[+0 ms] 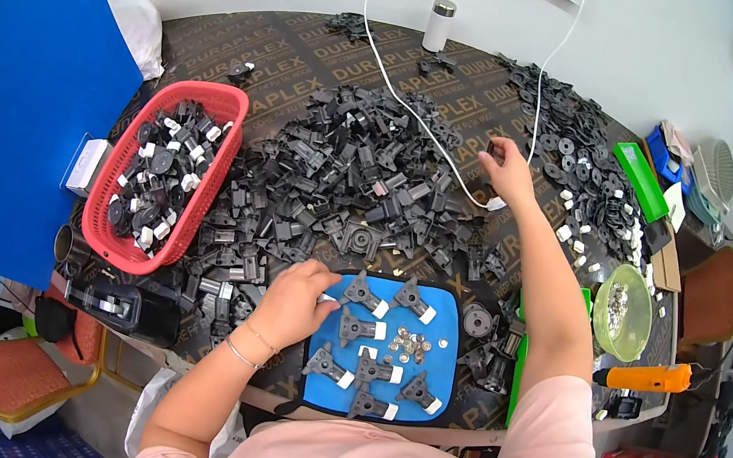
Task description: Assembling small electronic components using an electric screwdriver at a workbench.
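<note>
My left hand (293, 302) is at the left edge of a blue mat (448, 348), its thumb and fingers pinched around something small and pale that I cannot make out. Farther off to the right, my right hand (509, 177) is closed on a small black plastic part (492, 148), mostly hidden by the fingers. Across the mat lie several black plastic brackets, one of them a bracket (358, 327) with a white end piece. Among them sits a little heap of small round silver metal pieces (408, 346).
A big pile of black plastic parts (339, 158) covers the table's middle. Left stands a red basket (229, 159) of black and white parts. Black discs (578, 162) spread at right, near a green bowl (636, 344) and an orange-handled tool (650, 378). A white cable (390, 79) crosses the pile.
</note>
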The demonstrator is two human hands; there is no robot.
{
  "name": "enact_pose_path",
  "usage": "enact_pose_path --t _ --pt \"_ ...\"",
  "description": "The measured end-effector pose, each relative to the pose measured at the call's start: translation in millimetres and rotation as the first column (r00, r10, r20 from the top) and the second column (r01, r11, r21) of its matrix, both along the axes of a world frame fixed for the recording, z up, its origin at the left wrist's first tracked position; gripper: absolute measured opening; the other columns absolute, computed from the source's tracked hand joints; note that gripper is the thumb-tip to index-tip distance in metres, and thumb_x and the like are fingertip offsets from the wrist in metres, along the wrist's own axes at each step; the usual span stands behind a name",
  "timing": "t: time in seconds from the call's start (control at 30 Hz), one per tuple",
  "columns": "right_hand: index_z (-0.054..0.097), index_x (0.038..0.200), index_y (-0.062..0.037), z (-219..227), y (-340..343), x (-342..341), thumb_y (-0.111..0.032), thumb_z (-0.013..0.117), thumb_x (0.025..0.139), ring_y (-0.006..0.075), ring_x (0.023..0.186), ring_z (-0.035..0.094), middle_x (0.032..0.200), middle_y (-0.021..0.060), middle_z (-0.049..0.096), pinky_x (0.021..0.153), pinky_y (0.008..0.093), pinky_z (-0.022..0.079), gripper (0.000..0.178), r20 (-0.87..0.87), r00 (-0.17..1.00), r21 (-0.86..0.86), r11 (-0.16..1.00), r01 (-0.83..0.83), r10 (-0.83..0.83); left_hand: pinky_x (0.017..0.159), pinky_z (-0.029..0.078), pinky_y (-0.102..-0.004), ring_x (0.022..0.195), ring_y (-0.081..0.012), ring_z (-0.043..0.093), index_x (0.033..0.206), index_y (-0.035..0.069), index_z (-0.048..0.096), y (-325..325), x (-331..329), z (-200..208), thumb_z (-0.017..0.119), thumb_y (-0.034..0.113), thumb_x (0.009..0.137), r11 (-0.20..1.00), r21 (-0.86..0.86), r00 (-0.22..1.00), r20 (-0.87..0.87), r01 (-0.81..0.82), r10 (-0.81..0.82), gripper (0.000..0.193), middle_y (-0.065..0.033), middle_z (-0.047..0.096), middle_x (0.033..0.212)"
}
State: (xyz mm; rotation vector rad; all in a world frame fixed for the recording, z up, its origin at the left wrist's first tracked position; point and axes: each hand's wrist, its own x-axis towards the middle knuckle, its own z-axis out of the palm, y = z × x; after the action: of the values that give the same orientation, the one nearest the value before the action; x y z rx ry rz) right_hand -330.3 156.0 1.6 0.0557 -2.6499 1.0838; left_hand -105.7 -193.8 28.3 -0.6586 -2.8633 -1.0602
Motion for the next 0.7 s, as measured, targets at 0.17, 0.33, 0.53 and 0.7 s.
enact_pose_path --t 0.17,0.33,0.53,0.7 --pt "0.056 0.112 -0.003 51 -62 54 -0.025 0.072 0.075 0.0265 0.094 0.063 0.1 0.0158 0.063 0.082 0.0348 0.05 0.046 0.123 0.948 -0.044 0.956 -0.291 0.294 0.084 0.047 -0.0387 0.095 -0.0323 0.058 0.103 0.002 0.065 7 -4 7 0.073 0.012 0.073 0.999 0.031 1.0 0.001 -0.024 0.024 0.032 -0.0124 0.061 0.099" --pt "0.061 0.108 -0.0087 44 -124 88 -0.038 0.078 0.066 0.0321 0.097 0.061 0.103 0.0156 0.057 0.082 0.0402 0.05 0.054 0.257 0.892 0.405 0.796 -0.45 0.373 0.086 0.047 -0.0386 0.097 -0.0316 0.057 0.102 0.003 0.066 14 7 8 0.073 0.015 0.074 0.999 0.045 1.0 -0.01 -0.002 0.003 0.031 -0.0119 0.062 0.099" --pt "0.064 0.106 -0.0135 42 -139 95 -0.035 0.08 0.067 0.0287 0.097 0.062 0.101 0.0087 0.06 0.082 0.0395 0.05 0.048 0.312 0.878 0.459 0.751 -0.474 0.363 0.072 0.051 -0.0327 0.083 -0.027 0.063 0.099 -0.001 0.065 -2 19 15 0.074 0.011 0.075 0.974 0.199 0.994 0.046 -0.108 0.101 0.028 -0.0127 0.062 0.097" --pt "0.066 0.099 -0.0123 30 -144 106 -0.029 0.076 0.069 0.0294 0.094 0.063 0.097 0.0094 0.064 0.079 0.0407 0.051 0.036 0.205 0.895 0.351 0.824 -0.445 0.397 0.073 0.052 -0.0266 0.082 -0.0156 0.064 0.101 -0.002 0.064 2 20 11 0.073 0.008 0.078 0.938 0.307 0.981 0.152 -0.164 0.122 0.027 -0.0087 0.061 0.096"
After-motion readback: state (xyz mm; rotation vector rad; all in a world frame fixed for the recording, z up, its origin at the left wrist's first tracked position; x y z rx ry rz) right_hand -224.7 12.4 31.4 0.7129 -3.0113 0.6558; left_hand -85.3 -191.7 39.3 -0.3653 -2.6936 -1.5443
